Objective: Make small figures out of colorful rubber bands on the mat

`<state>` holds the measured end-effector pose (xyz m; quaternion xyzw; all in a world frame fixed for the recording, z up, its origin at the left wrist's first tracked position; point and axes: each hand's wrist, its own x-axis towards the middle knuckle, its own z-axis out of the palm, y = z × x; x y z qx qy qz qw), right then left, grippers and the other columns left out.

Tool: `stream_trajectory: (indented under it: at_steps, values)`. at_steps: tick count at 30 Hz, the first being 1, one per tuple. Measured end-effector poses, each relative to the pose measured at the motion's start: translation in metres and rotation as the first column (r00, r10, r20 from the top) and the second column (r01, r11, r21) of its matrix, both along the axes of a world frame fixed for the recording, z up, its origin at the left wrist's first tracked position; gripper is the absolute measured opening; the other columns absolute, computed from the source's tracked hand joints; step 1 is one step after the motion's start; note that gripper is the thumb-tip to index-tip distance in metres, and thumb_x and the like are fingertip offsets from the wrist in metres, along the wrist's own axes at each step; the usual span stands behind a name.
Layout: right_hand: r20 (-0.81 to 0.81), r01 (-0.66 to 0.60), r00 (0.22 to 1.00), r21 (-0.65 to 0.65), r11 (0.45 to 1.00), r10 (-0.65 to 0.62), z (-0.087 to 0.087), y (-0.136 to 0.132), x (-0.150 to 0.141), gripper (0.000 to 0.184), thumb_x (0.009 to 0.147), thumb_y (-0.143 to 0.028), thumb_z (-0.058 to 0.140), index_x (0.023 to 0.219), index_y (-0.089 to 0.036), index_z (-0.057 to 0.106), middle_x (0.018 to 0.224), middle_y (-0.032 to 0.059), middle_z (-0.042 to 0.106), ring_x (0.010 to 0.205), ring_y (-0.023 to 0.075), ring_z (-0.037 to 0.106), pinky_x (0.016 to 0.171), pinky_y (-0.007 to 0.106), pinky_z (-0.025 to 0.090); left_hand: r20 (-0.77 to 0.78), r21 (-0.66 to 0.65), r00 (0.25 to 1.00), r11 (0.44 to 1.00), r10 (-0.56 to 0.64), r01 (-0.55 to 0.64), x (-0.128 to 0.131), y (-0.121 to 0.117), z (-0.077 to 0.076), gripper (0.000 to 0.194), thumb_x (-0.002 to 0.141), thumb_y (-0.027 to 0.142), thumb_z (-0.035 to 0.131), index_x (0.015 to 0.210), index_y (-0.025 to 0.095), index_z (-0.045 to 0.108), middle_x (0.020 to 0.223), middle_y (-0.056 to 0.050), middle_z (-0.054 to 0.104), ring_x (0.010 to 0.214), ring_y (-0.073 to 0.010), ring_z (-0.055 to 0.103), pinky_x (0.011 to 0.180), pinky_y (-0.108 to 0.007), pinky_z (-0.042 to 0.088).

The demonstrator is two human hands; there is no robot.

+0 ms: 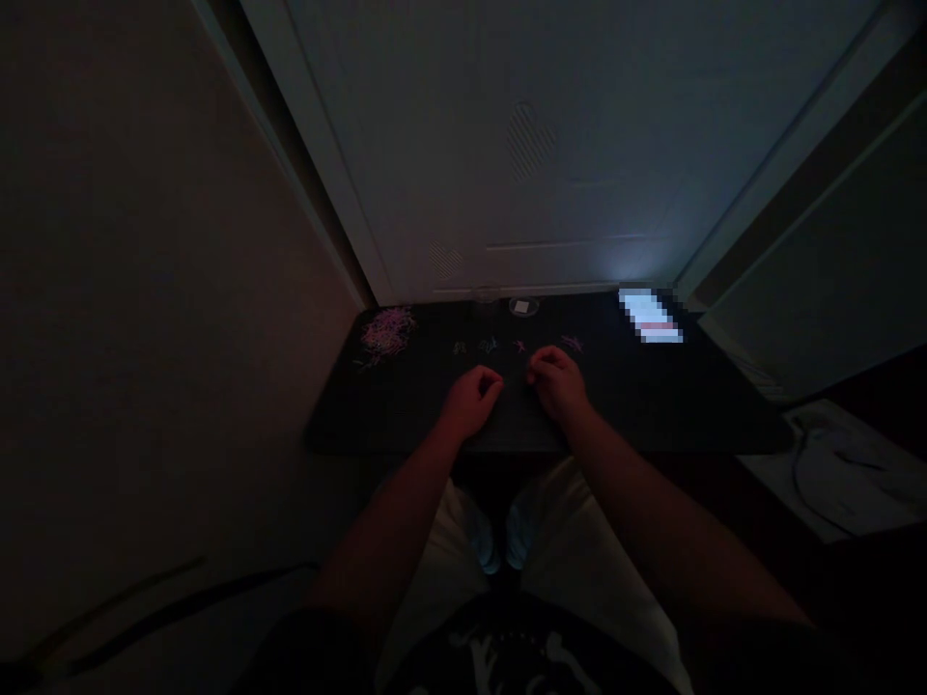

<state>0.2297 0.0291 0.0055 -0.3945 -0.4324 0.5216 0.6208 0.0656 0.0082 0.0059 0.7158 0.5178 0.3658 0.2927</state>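
Note:
Both my hands are over the near middle of a dark table [652,410], a short gap apart. My left hand [472,398] has its thumb and forefinger pinched together; whatever may be between the tips is too small and dark to make out. Curled fingers on my right hand [557,378] hide what they hold, if anything. Just beyond the hands lie a small pale cluster [460,347], a bluish cluster [489,345], a little pink piece [519,346] and a few thin pink-purple pieces [573,343].
A heap of thin pink and purple pieces [388,331] lies at the table's far left. Along the back stand a round clear dish [523,307] with a white square and a faint clear container [486,293]. A lit, pixelated screen [651,316] is at the back right, before a pale panel [435,145].

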Motion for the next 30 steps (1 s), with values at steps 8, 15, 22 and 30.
stream_trajectory:
  at_steps: [8, 15, 22, 30]
  values:
    - [0.179, -0.038, 0.983, 0.026, 0.999, 0.033, -0.0047, -0.0001, -0.0004, 0.013, 0.067, -0.029, 0.061, 0.073, -0.020, 0.053, 0.058, -0.0038, 0.051, 0.049, 0.0089, 0.045, 0.049, 0.023, 0.035, 0.049, -0.010, 0.998, 0.999, 0.036, -0.035, -0.0006, -0.0019, 0.0033, 0.014, 0.080, 0.028, 0.054, 0.085, 0.017, 0.060, 0.083, -0.002, 0.064, 0.074, -0.0122, 0.058, 0.069, -0.025, 0.046]
    - [0.453, -0.150, 0.885, 0.065, 0.987, 0.105, -0.0002, -0.0064, -0.0055, 0.014, 0.066, -0.028, 0.063, 0.074, -0.018, 0.058, 0.062, -0.0019, 0.055, 0.057, 0.0109, 0.050, 0.054, 0.025, 0.038, 0.066, -0.005, 0.996, 0.998, 0.055, -0.055, 0.0000, -0.0006, 0.0009, 0.013, 0.078, 0.027, 0.056, 0.084, 0.017, 0.061, 0.080, -0.002, 0.064, 0.072, -0.0119, 0.058, 0.069, -0.025, 0.047]
    - [0.393, -0.039, 0.920, 0.059, 0.997, 0.013, -0.0036, -0.0034, -0.0029, 0.013, 0.070, -0.030, 0.058, 0.069, -0.018, 0.054, 0.054, -0.0040, 0.050, 0.051, 0.0098, 0.046, 0.052, 0.024, 0.035, 0.046, -0.020, 0.999, 1.000, 0.025, -0.024, 0.0000, -0.0004, 0.0010, 0.014, 0.079, 0.028, 0.056, 0.084, 0.017, 0.062, 0.081, -0.002, 0.065, 0.074, -0.0124, 0.059, 0.069, -0.025, 0.047]
    - [0.258, 0.020, 0.966, 0.029, 0.999, -0.027, -0.0066, -0.0005, -0.0018, 0.011, 0.068, -0.028, 0.060, 0.068, -0.019, 0.053, 0.052, -0.0043, 0.049, 0.049, 0.0095, 0.044, 0.050, 0.023, 0.035, 0.062, -0.014, 0.998, 1.000, 0.013, -0.012, -0.0002, -0.0007, -0.0013, 0.016, 0.080, 0.029, 0.054, 0.085, 0.016, 0.061, 0.082, -0.002, 0.065, 0.074, -0.0123, 0.059, 0.069, -0.025, 0.046]
